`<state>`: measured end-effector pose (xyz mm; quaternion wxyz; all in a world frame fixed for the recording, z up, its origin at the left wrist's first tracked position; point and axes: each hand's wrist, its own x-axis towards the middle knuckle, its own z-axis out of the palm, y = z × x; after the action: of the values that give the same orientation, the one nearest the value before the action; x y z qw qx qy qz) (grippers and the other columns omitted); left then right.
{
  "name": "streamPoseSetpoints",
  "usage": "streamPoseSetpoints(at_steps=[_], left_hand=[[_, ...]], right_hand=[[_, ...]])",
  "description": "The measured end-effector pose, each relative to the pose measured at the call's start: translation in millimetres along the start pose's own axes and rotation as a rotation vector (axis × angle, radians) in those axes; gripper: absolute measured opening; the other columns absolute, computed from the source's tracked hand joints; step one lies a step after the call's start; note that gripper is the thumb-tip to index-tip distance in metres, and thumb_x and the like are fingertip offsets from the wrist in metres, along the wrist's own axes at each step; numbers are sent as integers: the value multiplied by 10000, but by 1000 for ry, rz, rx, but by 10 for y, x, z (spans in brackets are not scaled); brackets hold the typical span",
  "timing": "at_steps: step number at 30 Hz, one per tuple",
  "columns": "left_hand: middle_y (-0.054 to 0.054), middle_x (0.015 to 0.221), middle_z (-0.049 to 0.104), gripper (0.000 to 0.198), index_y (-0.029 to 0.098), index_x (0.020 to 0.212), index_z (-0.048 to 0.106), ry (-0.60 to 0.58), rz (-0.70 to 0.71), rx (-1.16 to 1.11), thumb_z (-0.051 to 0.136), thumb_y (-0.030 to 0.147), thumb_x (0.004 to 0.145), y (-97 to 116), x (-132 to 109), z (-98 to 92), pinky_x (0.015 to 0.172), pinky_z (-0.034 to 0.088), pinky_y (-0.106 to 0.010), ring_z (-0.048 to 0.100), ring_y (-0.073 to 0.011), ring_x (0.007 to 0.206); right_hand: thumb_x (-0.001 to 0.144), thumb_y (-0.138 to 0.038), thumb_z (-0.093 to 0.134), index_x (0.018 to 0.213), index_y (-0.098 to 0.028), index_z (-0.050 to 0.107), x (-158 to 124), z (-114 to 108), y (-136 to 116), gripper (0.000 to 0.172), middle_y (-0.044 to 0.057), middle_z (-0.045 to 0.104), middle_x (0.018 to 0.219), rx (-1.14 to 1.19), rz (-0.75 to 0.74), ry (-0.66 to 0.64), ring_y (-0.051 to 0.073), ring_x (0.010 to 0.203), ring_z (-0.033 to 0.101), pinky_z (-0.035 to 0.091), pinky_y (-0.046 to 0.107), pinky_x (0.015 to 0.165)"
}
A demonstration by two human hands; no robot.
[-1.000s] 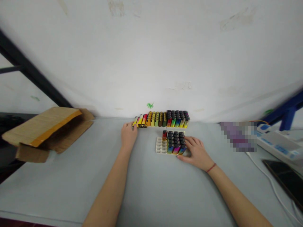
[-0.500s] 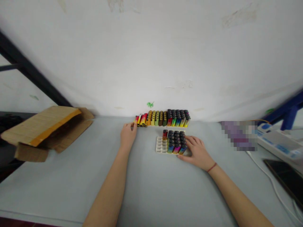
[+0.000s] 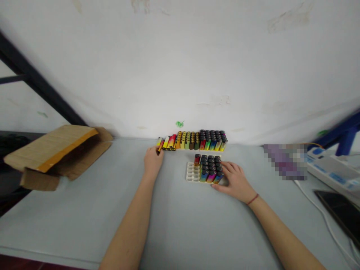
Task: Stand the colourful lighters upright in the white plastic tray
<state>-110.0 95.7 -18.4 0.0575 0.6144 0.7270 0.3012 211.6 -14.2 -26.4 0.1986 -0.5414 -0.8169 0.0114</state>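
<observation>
Lighters (image 3: 207,176) are standing upright in a white tray (image 3: 189,179), filling its three right-hand columns; one red lighter (image 3: 197,160) is standing alone at the back of the next column, the cells in front of it and to its left showing bare; the tray is lying between the two hands, nearer the right. The right hand (image 3: 235,183) is curving half open around the tray's right side, fingers along that edge and thumb at the near corner, its exact contact being hard to tell; the left hand (image 3: 153,160) is reaching beyond the tray's left, fingers bent, its tips meeting a tilted lighter (image 3: 161,146), though I cannot tell whether it is gripping it. Just right of those tips, a small pile of lighters (image 3: 170,143) is lying stacked; next to it yellow and green lighters (image 3: 186,141), then black-topped lighters (image 3: 213,140), are standing in rows behind the tray; farther out, a cardboard box (image 3: 63,148) is sitting at the left of the table (image 3: 182,228), and a dark phone (image 3: 339,210) is lying at the right.
</observation>
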Motion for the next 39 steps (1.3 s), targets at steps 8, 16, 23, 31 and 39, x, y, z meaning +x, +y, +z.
streamPoseSetpoints(at_steps=[8, 16, 23, 31, 39], left_hand=[[-131, 928, 702, 323, 117, 949, 668, 152, -320, -437, 495, 373, 854, 11, 39, -75, 796, 474, -348, 651, -259, 887], [-36, 870, 687, 158, 177, 835, 559, -119, -542, -1489, 609, 83, 718, 233, -61, -153, 724, 513, -223, 670, -112, 755], [77, 692, 590, 453, 270, 1064, 468, -226, -237, -1345, 584, 116, 655, 406, -234, -148, 532, 454, -192, 557, -73, 506], [77, 593, 505, 294, 196, 794, 432, -429, -390, -1405, 678, 314, 685, 642, -413, -53, 402, 294, -159, 375, -24, 400], [98, 564, 472, 468, 240, 987, 506, -452, -357, -1426, 695, 571, 715, 713, -502, -89, 470, 401, -169, 450, -52, 443]], right_hand=[[767, -598, 627, 1240, -190, 575, -1, 3, 2, 627, 139, 585, 1277, 3, 2, 1, 329, 1148, 485, 392, 494, 955], [772, -610, 618, 1239, -185, 573, -5, 15, 19, 632, 146, 590, 1259, -1, -5, 2, 330, 1147, 486, 391, 493, 956], [772, -608, 618, 1251, -190, 568, 0, 16, 17, 637, 135, 587, 1278, -2, -4, 4, 327, 1152, 484, 391, 498, 958], [771, -620, 608, 1258, -191, 566, 8, 4, 5, 650, 140, 588, 1272, 16, 1, 1, 329, 1149, 482, 391, 498, 958], [775, -615, 606, 1252, -196, 568, 8, -1, -1, 636, 143, 586, 1272, 19, -1, 1, 333, 1148, 479, 386, 504, 954]])
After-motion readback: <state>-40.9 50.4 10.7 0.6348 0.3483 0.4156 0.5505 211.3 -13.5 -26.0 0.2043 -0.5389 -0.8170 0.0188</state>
